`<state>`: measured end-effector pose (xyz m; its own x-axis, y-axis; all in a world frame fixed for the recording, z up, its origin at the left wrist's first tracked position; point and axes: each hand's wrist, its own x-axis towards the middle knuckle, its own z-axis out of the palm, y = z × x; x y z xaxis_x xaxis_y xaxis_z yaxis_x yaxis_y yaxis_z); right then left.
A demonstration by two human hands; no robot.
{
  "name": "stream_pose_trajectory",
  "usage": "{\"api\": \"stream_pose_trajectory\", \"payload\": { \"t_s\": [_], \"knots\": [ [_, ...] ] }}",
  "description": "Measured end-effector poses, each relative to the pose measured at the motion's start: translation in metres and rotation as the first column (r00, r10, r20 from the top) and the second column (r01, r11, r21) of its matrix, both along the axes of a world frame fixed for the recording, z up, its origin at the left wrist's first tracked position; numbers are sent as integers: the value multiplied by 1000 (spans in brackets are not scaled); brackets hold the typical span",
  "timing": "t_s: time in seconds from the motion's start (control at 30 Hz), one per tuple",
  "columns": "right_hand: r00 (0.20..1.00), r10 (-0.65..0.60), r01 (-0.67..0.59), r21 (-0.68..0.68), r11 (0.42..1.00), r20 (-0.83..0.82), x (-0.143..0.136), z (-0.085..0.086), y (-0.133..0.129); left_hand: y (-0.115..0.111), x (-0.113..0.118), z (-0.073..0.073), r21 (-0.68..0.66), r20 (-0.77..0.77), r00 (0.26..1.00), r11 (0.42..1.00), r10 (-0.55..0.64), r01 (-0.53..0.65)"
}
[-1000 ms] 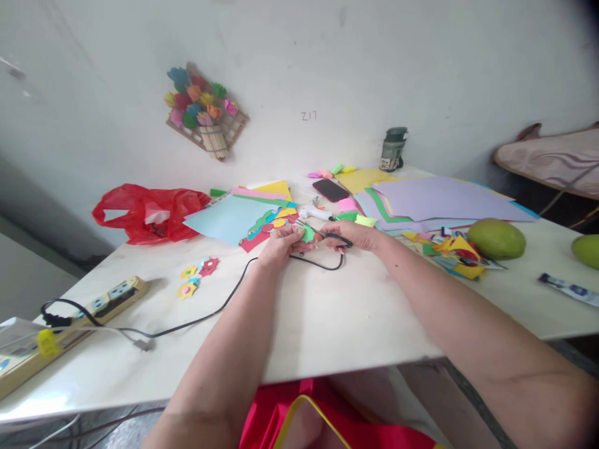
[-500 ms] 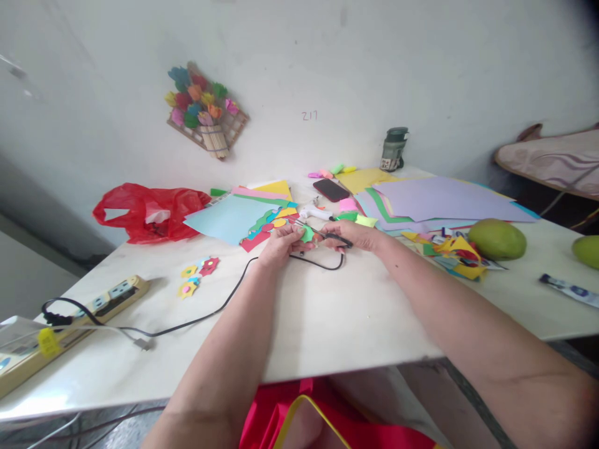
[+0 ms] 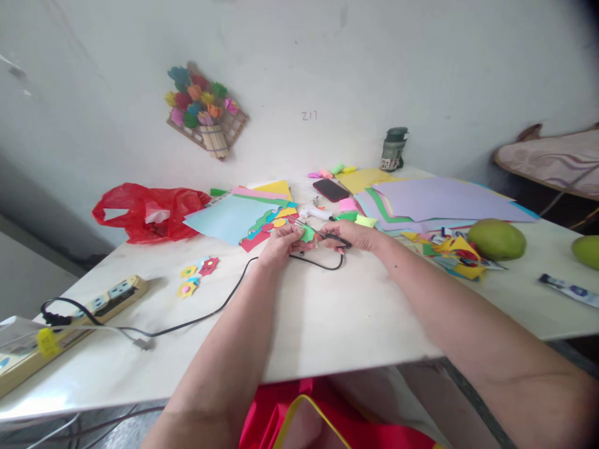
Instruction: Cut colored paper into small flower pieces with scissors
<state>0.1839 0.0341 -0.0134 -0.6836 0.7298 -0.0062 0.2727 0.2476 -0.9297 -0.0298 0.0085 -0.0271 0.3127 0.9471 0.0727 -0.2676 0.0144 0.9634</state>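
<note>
In the middle of the table, my left hand (image 3: 279, 244) pinches a small piece of green paper (image 3: 307, 234). My right hand (image 3: 352, 234) is closed round the black handles of a pair of scissors (image 3: 337, 239), whose blades point left across the green paper. Just behind my hands lies a white glue gun (image 3: 316, 212). Coloured paper scraps (image 3: 266, 226) with wavy cut edges lie beyond my left hand. Off to the left are several small paper flowers (image 3: 188, 287) in yellow, red and blue.
A black cord (image 3: 196, 320) runs from a power strip (image 3: 112, 300) toward my hands. Sheets of light blue paper (image 3: 229, 218), a red plastic bag (image 3: 152, 215), a phone (image 3: 331, 189), purple paper (image 3: 444, 198), a green mango (image 3: 496, 239), cut scraps (image 3: 461, 259) and a tube (image 3: 569, 290) surround the work area.
Hardly anything differs. Both hands stay in place with the green paper and the scissors, and the scissors have shifted only very slightly.
</note>
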Motion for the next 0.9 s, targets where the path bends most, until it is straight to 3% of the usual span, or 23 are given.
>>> {"api": "stream_pose_trajectory", "payload": {
  "t_s": [0.4,0.9],
  "knots": [
    [999,-14,12,55,998,35,-1,3,-3,-1,1,1,-6,20,1000,1000,-1,1],
    [999,-30,29,30,999,40,-3,4,-5,-2,1,3,-6,-10,999,999,34,-34]
  ]
}}
